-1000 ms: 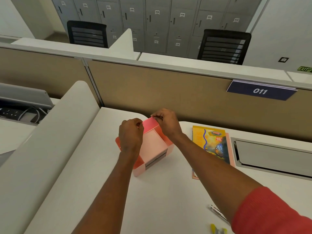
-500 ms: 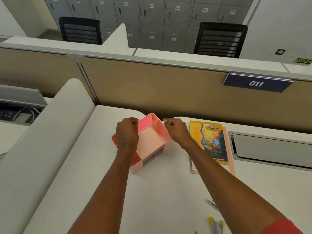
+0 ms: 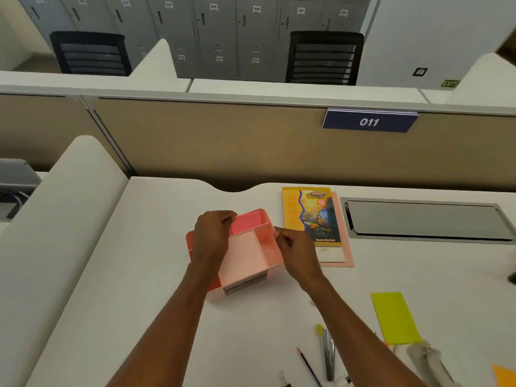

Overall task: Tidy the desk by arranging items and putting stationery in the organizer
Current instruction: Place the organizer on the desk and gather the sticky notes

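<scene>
On the white desk (image 3: 156, 275), the left hand (image 3: 212, 236) curls over the left rim of the pink desk organizer (image 3: 245, 261), fingers hooked inside its far compartment. That compartment shows a brighter pink face, possibly a pad, though I cannot tell. The large middle and narrow right compartments show only pale pink floor. The right hand (image 3: 296, 250), fingers curled, pinches the right rim. Just beside it lies a yellow notebook (image 3: 312, 216) on a pink folder (image 3: 344, 247); nearer, a pencil (image 3: 308, 365) and lime paper (image 3: 393, 317).
</scene>
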`<state>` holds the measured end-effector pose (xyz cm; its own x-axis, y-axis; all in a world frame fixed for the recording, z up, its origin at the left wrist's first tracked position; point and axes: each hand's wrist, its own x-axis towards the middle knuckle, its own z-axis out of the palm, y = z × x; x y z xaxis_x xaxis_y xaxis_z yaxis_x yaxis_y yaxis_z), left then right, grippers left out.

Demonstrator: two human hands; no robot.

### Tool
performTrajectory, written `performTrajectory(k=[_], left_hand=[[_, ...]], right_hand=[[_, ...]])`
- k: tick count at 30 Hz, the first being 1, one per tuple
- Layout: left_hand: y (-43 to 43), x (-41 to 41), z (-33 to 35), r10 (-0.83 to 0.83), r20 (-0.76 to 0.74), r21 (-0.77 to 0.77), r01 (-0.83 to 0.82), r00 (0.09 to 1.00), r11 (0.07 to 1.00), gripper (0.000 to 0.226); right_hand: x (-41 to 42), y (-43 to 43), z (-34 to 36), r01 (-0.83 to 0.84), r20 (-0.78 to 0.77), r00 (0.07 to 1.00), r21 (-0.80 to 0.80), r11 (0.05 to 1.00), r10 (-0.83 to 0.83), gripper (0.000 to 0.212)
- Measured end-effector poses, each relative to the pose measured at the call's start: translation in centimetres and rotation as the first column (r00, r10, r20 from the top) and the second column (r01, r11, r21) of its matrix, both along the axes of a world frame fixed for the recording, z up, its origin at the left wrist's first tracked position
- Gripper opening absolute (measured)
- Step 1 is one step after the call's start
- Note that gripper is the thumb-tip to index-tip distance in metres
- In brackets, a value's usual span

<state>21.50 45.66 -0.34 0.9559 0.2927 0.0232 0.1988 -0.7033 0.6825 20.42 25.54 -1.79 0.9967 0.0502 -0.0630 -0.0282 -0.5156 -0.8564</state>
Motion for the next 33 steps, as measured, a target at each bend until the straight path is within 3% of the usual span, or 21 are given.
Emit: performTrajectory(k=[7,13,18,21,24,28,30,33], left_hand=[[-1.9,-3.3,0.8,-0.078,0.007,0.047,0.078,0.997,0.996,0.03],[-2.8,-5.1,1.6,-0.047,-0.023,0.048,0.048,0.999,0.998,0.033],[-7.1,-6.8,3.8,-0.118,0.258,0.1,0.095,0.959,0.991,0.039],[-13.2,-8.9,4.6,-0.181,0.305,0.017,0.185,0.935,0.983,0.039],[-20.5,-11.2,3.7,-0.251,0.224,-0.156,0.289,0.942,0.945,0.038],[-28.0,-13.0,0.0,-0.398,-0.04,-0.301,0.369,0.916,0.879,0.048],[-30.5,-13.3,-1.2,-0.402,-0.175,-0.325,0.333,0.899,0.885,0.05],[-33.2,-13.7,-1.7,-0.347,-0.225,-0.307,0.272,0.91,0.912,0.047]], right_hand=[[-4.6,-1.3,0.5,0.118,0.001,0.993,0.011,0.993,-0.118,0.025],[-6.9,-1.4,1.6,0.16,-0.045,0.986,0.024,0.987,-0.159,0.029],[-9.4,-5.6,2.5,0.229,-0.083,0.97,-0.003,0.974,-0.228,0.036],[-11.2,-10.2,1.6,0.308,-0.077,0.947,-0.04,0.95,-0.311,0.037],[-12.7,-15.5,0.7,0.392,-0.098,0.911,-0.085,0.916,-0.4,0.038],[-13.8,-21.4,-1.1,0.424,-0.139,0.877,-0.229,0.876,-0.46,0.045],[-14.0,-23.2,-2.0,0.393,-0.171,0.876,-0.287,0.874,-0.45,0.045],[-13.6,-24.4,-2.5,0.338,-0.175,0.892,-0.356,0.871,-0.417,0.035]])
